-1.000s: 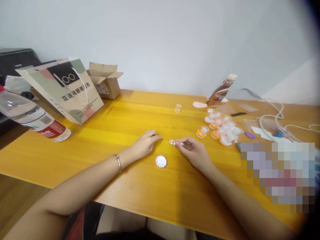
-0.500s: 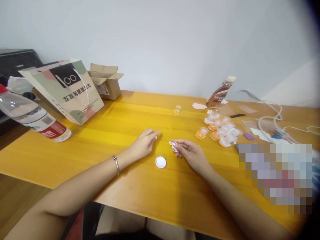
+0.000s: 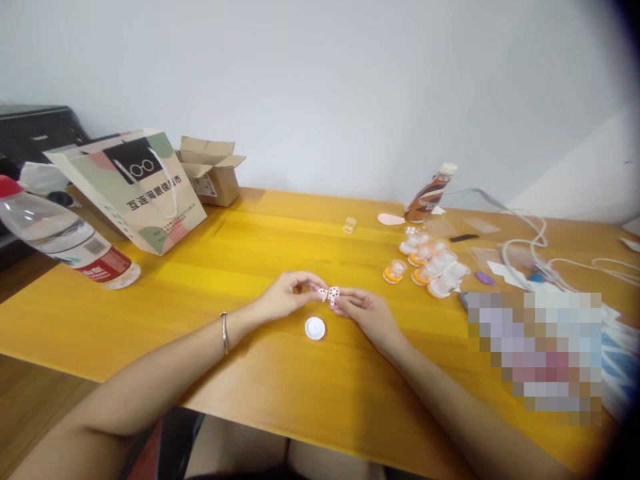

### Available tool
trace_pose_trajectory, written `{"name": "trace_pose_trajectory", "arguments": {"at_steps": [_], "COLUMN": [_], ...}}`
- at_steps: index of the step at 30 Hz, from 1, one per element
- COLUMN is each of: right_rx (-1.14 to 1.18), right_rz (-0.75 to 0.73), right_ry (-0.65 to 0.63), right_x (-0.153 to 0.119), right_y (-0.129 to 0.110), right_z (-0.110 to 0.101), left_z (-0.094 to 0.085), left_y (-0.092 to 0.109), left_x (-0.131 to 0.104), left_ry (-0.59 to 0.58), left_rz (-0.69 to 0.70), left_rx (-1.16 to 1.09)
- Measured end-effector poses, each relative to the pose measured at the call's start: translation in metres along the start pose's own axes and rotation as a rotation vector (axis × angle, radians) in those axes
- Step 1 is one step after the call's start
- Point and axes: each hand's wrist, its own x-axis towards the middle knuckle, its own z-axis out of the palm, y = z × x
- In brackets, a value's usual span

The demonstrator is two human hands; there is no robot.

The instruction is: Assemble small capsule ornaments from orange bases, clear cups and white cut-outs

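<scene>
Between my two hands is a small white openwork plastic piece [image 3: 333, 294], shaped with spokes and loops. My right hand [image 3: 367, 313] pinches it between thumb and fingers. My left hand [image 3: 290, 293] pinches the left part of the white openwork, at the thumb and fingertips; whether this is one piece or two touching ones I cannot tell. Just below my hands a round white disc [image 3: 315, 328] with a raised rim lies flat on the yellow wooden table [image 3: 240, 380].
Several clear domed cups with orange or white bases [image 3: 425, 267] cluster at the right. A small clear cup [image 3: 349, 225] lies farther back. A brown drink bottle [image 3: 430, 193], white cables [image 3: 520, 247], paper bag [image 3: 150, 200], cardboard box [image 3: 217, 177] and water bottle [image 3: 75, 240] surround the work area.
My left hand has moved right and closed at the white openwork beside my right hand. My right hand has shifted slightly left. The view has turned a little.
</scene>
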Motion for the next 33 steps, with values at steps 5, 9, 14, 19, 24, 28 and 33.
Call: {"name": "trace_pose_trajectory", "arguments": {"at_steps": [5, 9, 14, 19, 24, 28, 33], "right_rx": [0.061, 0.077, 0.086, 0.077, 0.088, 0.100, 0.079], "right_rz": [0.035, 0.038, 0.019, 0.010, 0.029, 0.048, 0.061], "right_ry": [-0.091, -0.143, -0.136, -0.134, -0.124, -0.116, -0.086], "right_x": [-0.004, -0.006, -0.005, -0.004, -0.004, -0.004, -0.004], "right_y": [0.000, -0.001, -0.001, 0.001, 0.002, 0.002, 0.003], "right_z": [0.006, 0.006, 0.004, 0.004, 0.005, 0.005, 0.006], "left_z": [0.012, 0.016, 0.018, 0.020, 0.021, 0.020, 0.020], "left_y": [-0.001, 0.001, 0.003, 0.001, -0.002, -0.004, -0.004], "left_x": [0.000, -0.002, -0.006, -0.007, -0.007, -0.007, -0.006], "left_ry": [0.030, 0.101, 0.150, 0.189, 0.192, 0.193, 0.193], "left_rz": [-0.021, 0.036, 0.153, 0.199, 0.256, 0.257, 0.190], "left_rx": [-0.179, -0.024, 0.132, 0.198, 0.224, 0.218, 0.183]}}
